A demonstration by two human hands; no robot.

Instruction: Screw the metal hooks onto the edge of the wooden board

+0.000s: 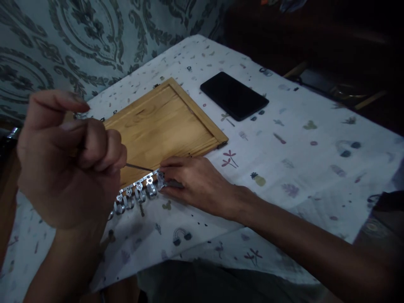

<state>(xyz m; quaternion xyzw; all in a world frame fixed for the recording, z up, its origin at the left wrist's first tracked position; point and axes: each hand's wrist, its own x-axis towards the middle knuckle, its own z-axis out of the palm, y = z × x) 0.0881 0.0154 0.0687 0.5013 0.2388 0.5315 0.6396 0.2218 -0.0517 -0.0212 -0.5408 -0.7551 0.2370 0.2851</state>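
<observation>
While the left hand [72, 155] curls around a thin-shafted tool [139, 167], frame left, and the right hand [202, 181] pinches the metal ring strip [150, 183], off-axis pressure could cause slippage.

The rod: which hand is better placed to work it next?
Probably the left hand: the rod runs from its grip to the strip, while the right hand holds the strip's end.

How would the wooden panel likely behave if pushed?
The wooden panel would probably stay stiff, given its framed border. Its broad, flat shape makes rolling or tipping unlikely. The creased tablecloth beneath might bunch or drag along.
</observation>
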